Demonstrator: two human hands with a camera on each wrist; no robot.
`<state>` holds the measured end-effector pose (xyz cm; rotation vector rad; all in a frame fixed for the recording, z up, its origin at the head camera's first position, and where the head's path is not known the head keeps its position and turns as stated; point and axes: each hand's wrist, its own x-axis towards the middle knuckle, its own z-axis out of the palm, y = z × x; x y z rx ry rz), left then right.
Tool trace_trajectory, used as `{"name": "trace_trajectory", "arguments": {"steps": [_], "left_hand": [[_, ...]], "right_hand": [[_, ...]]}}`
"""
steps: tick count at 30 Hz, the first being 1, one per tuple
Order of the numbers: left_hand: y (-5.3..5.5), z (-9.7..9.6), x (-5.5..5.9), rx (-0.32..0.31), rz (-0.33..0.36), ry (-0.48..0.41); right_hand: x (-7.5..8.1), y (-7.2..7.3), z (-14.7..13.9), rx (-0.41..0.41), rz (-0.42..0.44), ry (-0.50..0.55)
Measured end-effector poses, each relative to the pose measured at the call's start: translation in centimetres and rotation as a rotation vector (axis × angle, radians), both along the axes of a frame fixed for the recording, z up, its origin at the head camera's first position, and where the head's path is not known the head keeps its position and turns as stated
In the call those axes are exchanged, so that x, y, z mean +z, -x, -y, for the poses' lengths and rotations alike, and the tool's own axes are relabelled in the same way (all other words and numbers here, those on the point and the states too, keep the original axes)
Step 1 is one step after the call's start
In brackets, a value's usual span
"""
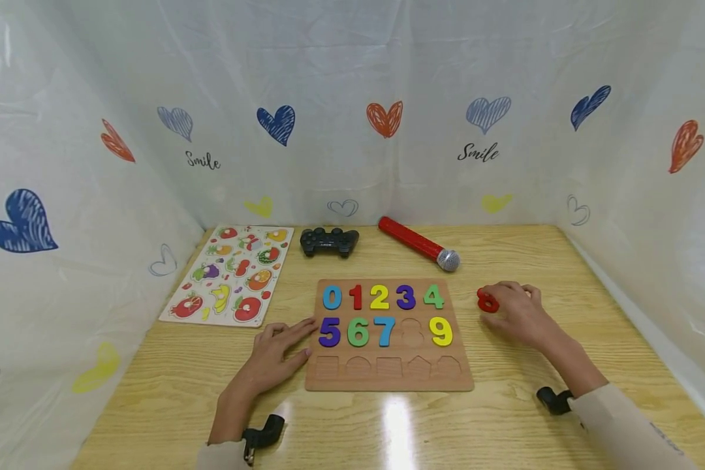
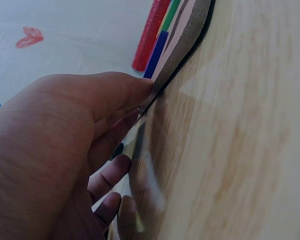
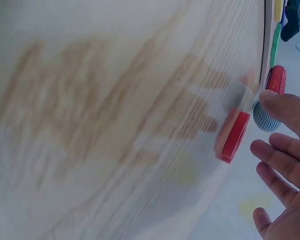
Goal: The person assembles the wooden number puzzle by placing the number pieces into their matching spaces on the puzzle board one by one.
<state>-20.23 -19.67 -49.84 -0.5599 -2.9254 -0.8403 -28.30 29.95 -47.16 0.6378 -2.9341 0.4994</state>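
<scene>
A wooden number puzzle board [image 1: 388, 385] lies on the table, with colored digits in its two upper rows. The spot between the blue 7 [image 1: 384, 331] and the yellow 9 [image 1: 441, 331] is a bare outline. My left hand [image 1: 276, 356] rests at the board's left edge, its index finger and thumb extended against the side. To the right of the board, my right hand [image 1: 516, 312] hovers beside the red number 8 [image 1: 488, 301], which lies on the table. In the right wrist view, its fingers are spread and apart from the red piece [image 3: 235, 137].
A fruit picture puzzle [image 1: 235, 274] lies at the back left. Behind the board are a black game controller [image 1: 329, 241] and a red microphone [image 1: 414, 240] with a silver head. A white sheet printed with hearts surrounds the table [image 1: 446, 431] at the back and sides.
</scene>
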Motion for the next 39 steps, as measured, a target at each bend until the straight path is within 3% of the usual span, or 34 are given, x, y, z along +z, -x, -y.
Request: {"name": "trace_trajectory", "arguments": {"steps": [6,21,32,39], "left_hand": [[0.0,0.0,-0.1,-0.011,-0.024,-0.007],[0.0,-0.1,0.1,-0.001,0.018,0.002],[0.0,0.0,0.1,-0.004,0.011,0.0],[0.1,0.0,0.0,-0.004,0.002,0.012]], "right_hand": [[0.0,0.5,-0.2,-0.024,0.035,-0.001],[-0.5,1.5,-1.0,-0.026,0.038,0.01],[-0.6,2.2,-1.4,-0.04,0.091,0.01],[-0.8,2.1,-1.3,-0.045,0.069,0.007]]}}
